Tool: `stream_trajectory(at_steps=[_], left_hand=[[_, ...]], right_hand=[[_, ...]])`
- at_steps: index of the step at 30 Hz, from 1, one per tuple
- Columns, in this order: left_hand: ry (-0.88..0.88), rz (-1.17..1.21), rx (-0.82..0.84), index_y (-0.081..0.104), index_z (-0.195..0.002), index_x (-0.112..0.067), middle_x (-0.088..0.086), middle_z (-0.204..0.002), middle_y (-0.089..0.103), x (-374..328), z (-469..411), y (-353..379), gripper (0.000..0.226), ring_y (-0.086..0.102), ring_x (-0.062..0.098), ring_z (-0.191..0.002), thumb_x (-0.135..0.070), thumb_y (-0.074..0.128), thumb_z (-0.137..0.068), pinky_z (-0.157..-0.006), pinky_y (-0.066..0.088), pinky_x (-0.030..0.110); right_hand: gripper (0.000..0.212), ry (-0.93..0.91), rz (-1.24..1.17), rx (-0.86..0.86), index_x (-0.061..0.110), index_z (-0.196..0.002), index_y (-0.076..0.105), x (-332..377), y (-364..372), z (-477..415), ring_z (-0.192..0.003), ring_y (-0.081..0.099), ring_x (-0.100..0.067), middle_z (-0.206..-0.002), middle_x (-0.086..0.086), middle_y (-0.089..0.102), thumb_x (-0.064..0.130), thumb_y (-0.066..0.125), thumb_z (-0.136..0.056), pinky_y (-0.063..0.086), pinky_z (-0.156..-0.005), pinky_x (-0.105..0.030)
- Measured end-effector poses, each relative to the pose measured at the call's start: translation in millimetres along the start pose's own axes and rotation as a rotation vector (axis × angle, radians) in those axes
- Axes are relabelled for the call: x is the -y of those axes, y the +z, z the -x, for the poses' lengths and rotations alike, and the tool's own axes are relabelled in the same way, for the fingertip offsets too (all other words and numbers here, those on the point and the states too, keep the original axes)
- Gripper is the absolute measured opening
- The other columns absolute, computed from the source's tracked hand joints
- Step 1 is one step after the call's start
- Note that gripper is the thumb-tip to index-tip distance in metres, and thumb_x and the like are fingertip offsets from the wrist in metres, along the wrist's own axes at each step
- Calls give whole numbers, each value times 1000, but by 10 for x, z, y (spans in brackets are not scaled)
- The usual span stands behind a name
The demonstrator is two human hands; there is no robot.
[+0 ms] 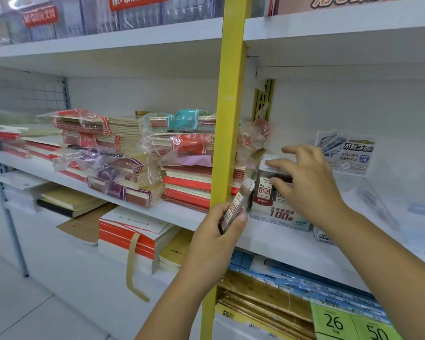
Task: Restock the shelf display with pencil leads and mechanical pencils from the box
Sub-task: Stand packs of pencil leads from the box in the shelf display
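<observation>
Closest in, at the bottom right, green price tags hang over flat gold packs on the lower level. Just above them the left hand is raised in front of the yellow post, its fingers and thumb curled round a small bunch of pencil lead cases. The bunch is tilted, with the white caps pointing up and to the right. Past it, a white display box printed with "100" stands on the white shelf, just to the right of the post. More lead cases stand upright inside the box. The right hand reaches in over the box with its fingers spread and bent. One fingertip is on the top of a standing case and the thumb is against the fronts of the cases, while another finger is lifted clear. Whether this hand actually has a case pinched cannot be told. To the left of the post, stacks of notebooks lie on the same shelf, many in loose clear wrapping. Farther back, behind the right hand, a printed sign card stands near the white rear wall.
</observation>
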State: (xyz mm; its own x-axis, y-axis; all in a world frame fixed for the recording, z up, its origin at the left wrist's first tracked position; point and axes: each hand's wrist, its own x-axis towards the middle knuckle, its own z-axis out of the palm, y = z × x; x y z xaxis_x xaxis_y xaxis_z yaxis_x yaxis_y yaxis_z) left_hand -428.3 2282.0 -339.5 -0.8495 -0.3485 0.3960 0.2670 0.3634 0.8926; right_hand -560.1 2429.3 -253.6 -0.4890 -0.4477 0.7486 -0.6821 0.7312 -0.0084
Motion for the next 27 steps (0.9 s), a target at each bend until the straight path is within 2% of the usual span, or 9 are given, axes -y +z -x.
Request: stream_trajectory(at_steps=[2, 4, 8, 11, 15, 18, 20, 23, 27], left_hand=[[0, 2, -10, 57, -106, -45, -24, -82, 61, -5, -4, 31, 16, 55, -4, -71, -52, 57, -92, -62, 46, 8], [10, 5, -10, 58, -105, -45, -22, -88, 64, -21, -10, 79, 16, 59, -1, -78, -48, 62, -91, -65, 49, 12], [51, 9, -18, 60, -106, -41, -22, -94, 66, -68, -21, 206, 23, 63, 2, -85, -43, 71, -86, -66, 50, 15], [101, -12, -35, 60, -106, -39, -25, -94, 66, -91, -47, 278, 27, 63, -1, -84, -38, 75, -84, -65, 48, 11], [169, -121, -41, 59, -106, -51, -27, -98, 65, -119, -115, 364, 28, 60, -3, -90, -43, 74, -83, -69, 52, 16], [233, -272, -84, 55, -130, -42, -26, -121, 59, -99, -167, 412, 43, 52, -7, -110, -45, 67, -89, -92, 47, 17], [291, -400, -81, 49, -141, -36, -19, -141, 48, -82, -189, 439, 49, 37, -7, -126, -44, 62, -94, -107, 31, 14], [340, -538, -11, 32, -151, -37, -21, -158, 24, -42, -205, 485, 58, 15, -3, -143, -43, 54, -98, -113, 10, 14], [369, -587, 58, 17, -154, -41, -26, -161, 4, 50, -215, 516, 61, 1, -4, -146, -45, 46, -101, -115, 5, 19]], right_hand=[[32, 13, -111, -124, 21, -122, 65, 47, -55, 107, -122, 38, -19, -126, 0, 57, 23, 63, -91, 33, -102, -34], [21, 67, -413, -137, 29, -112, 67, 131, -157, 269, -103, 53, -5, -103, 16, 65, 29, 54, -95, 41, -86, -13], [26, 193, -919, 208, 40, -104, 64, 304, -303, 459, -76, 66, -1, -83, 15, 72, 54, 53, -86, 48, -63, -12], [21, 263, -945, 239, 35, -108, 61, 281, -305, 457, -78, 69, -12, -84, 4, 73, 35, 67, -87, 54, -71, -31], [23, 320, -1019, 40, 33, -100, 61, 125, -378, 443, -70, 70, -8, -85, 7, 74, 12, 64, -89, 50, -57, -16], [25, 296, -938, -252, 40, -99, 60, -67, -519, 389, -77, 68, -8, -91, 9, 72, 16, 63, -90, 52, -60, -16], [28, 239, -855, -356, 43, -102, 57, -187, -580, 375, -83, 67, -10, -94, 10, 70, 17, 62, -91, 52, -66, -19], [32, 178, -687, -358, 48, -103, 55, -287, -576, 380, -85, 62, -3, -97, 18, 66, 18, 60, -93, 47, -70, -11], [31, 125, -509, -288, 43, -110, 54, -328, -487, 384, -85, 58, 0, -97, 23, 61, 18, 58, -94, 45, -69, -14]])
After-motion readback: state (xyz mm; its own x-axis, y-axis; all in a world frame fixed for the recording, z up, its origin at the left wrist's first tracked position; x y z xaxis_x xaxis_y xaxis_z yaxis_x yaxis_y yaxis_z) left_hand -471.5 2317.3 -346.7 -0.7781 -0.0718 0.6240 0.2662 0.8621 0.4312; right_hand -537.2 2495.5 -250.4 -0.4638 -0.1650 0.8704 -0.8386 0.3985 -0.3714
